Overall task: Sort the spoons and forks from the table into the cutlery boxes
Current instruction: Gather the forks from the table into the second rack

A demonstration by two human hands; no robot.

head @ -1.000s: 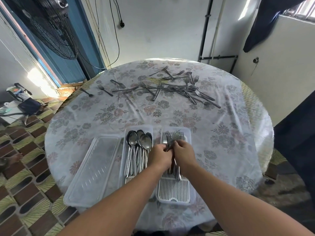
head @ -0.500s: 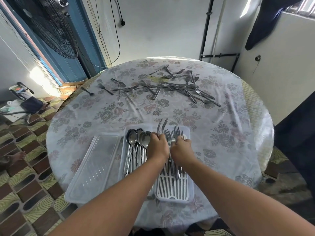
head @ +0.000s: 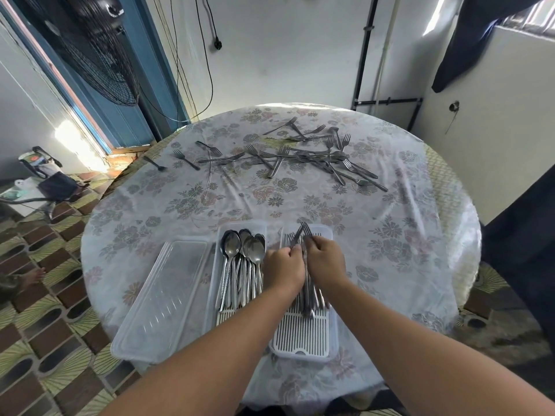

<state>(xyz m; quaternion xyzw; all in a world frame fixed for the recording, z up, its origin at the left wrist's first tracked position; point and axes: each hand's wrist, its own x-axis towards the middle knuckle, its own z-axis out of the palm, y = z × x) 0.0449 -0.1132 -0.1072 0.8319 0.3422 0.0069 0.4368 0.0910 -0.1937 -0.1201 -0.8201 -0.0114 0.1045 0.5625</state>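
Note:
Two clear cutlery boxes sit at the near edge of the round table. The left box (head: 216,274) holds several spoons (head: 240,265), bowls pointing away from me. The right box (head: 303,340) has a white slatted insert and holds several forks. My left hand (head: 283,270) and my right hand (head: 326,259) are both over this right box, side by side, fingers closed on a bunch of forks (head: 301,235) whose tines stick out beyond my knuckles. Many loose forks (head: 300,159) lie scattered across the far half of the table.
A clear plastic lid (head: 162,298) lies left of the spoon box, overhanging the table edge. The table wears a floral cloth (head: 390,250). A black fan (head: 90,49) stands far left; dark fabric hangs at the right. A bare foot (head: 33,276) shows on the tiled floor.
Both hands have slid the fork bunch farther up the right box. Two forks that stood up between the boxes half a second ago now lie within the bunch.

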